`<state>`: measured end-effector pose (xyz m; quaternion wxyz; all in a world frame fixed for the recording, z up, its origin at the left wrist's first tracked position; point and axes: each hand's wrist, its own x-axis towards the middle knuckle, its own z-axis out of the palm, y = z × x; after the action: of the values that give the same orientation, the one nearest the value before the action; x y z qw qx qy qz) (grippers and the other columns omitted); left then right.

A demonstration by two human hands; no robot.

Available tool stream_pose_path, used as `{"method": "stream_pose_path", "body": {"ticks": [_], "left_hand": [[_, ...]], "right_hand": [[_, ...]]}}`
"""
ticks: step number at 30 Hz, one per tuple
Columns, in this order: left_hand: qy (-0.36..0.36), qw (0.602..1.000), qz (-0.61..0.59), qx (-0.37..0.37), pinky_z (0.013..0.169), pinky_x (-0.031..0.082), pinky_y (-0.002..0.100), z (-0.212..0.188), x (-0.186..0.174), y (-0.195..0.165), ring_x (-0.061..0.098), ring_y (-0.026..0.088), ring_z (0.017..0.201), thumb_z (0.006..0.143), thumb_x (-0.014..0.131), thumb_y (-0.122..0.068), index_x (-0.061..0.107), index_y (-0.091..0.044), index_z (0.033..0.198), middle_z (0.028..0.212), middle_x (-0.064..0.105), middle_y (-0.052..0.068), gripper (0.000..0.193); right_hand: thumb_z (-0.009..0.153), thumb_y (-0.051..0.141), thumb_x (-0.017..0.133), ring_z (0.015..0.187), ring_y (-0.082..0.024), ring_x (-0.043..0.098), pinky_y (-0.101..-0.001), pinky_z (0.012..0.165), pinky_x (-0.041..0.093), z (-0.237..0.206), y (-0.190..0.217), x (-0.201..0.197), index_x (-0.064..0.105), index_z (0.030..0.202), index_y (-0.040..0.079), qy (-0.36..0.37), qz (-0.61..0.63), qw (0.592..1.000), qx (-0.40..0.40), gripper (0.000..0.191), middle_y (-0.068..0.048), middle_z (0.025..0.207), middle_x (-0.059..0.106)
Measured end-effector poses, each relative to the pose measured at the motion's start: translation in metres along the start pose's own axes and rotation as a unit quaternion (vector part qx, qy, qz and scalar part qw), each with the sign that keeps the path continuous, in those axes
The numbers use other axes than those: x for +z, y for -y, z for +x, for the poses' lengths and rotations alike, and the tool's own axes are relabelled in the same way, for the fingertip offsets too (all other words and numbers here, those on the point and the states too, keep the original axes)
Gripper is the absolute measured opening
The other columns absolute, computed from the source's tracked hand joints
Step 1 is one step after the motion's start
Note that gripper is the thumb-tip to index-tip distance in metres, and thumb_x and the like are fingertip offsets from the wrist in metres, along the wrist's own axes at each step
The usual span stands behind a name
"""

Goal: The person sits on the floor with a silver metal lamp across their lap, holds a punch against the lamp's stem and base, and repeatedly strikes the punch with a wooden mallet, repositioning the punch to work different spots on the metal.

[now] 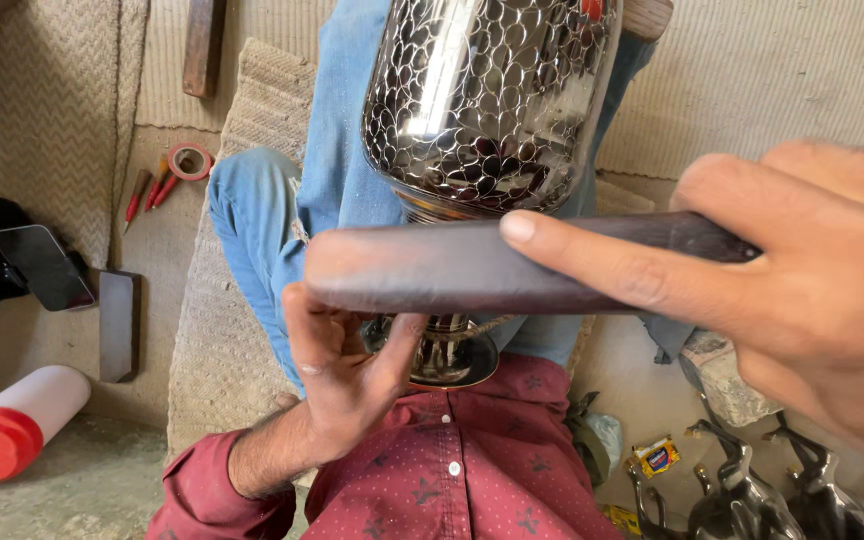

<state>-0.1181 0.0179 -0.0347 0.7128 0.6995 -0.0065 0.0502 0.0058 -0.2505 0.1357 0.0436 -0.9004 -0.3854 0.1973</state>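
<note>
Two bare hands are working around a shiny silver metal vessel with a hammered scale pattern [487,100], which is lying across the lap of the person in blue jeans [282,220] and a dark red dotted shirt [472,470]. Its narrow neck and flared round foot [449,355] are pointing toward the person's chest, while the wide patterned body is reaching away over the knees.

At the lower middle, the left hand [337,375] is cupping the neck of the vessel, with the fingers curled and the thumb pressing up beside the foot; it is closed loosely on that narrow part. Coming in from the right edge, the right hand [802,290] is gripping a dark, smooth wooden bar with a rounded end [452,265], its fingers wrapped around it and the forefinger stretched along the top. That bar is lying crosswise just in front of the vessel's lower body; whether it is touching the metal cannot be told.

On the woven mat [202,330] to the left are lying a roll of red tape [190,161], red-handled small tools [152,190], a dark phone [42,267], a dark rectangular block [118,325] and a white cylinder with a red cap [12,425]. Several shiny metal pieces [752,490] are sitting at the lower right.
</note>
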Motion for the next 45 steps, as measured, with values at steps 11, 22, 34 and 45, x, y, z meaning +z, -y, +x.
{"method": "stream_pose_path", "body": {"ticks": [11,22,34,45], "left_hand": [[0.08,0.995,0.062,-0.001,0.068,0.058,0.021,0.027,-0.002,-0.017,0.068,0.006,0.075,0.096,0.077,0.007,0.051,0.001,0.124,0.094,0.071,0.009,0.039],[0.244,0.963,0.107,0.039,0.075,0.068,0.027,0.074,-0.005,-0.047,0.079,0.02,0.099,0.091,0.07,0.01,0.059,0.001,0.129,0.119,0.073,0.013,0.04],[0.477,0.869,0.114,0.069,0.08,0.063,0.029,0.11,-0.001,-0.05,0.077,0.02,0.1,0.086,0.072,0.005,0.06,-0.012,0.139,0.119,0.075,0.001,0.058],[0.627,0.764,0.099,0.115,0.07,0.063,0.035,0.132,0.011,-0.044,0.079,0.022,0.089,0.065,0.068,0.01,0.058,-0.011,0.142,0.132,0.071,0.011,0.08]], "right_hand": [[0.068,-0.004,0.071,0.065,-0.018,0.057,-0.0349,0.06,0.048,-0.021,-0.013,0.026,0.041,0.156,0.025,-0.001,0.121,0.988,0.1,0.097,-0.002,0.083,0.06],[0.078,-0.001,0.079,0.065,-0.018,0.063,-0.0317,0.054,0.052,-0.054,0.0,0.071,0.044,0.156,0.02,-0.116,0.217,0.94,0.236,0.089,-0.007,0.088,0.069],[0.086,0.0,0.076,0.07,-0.019,0.071,-0.0339,0.069,0.057,-0.089,0.044,0.184,0.054,0.131,0.011,-0.247,0.368,0.832,0.334,0.051,-0.008,0.084,0.071],[0.082,-0.002,0.074,0.075,-0.026,0.066,-0.0373,0.066,0.053,-0.086,0.08,0.244,0.058,0.111,0.005,-0.366,0.249,0.848,0.292,0.034,-0.012,0.091,0.064]]}}
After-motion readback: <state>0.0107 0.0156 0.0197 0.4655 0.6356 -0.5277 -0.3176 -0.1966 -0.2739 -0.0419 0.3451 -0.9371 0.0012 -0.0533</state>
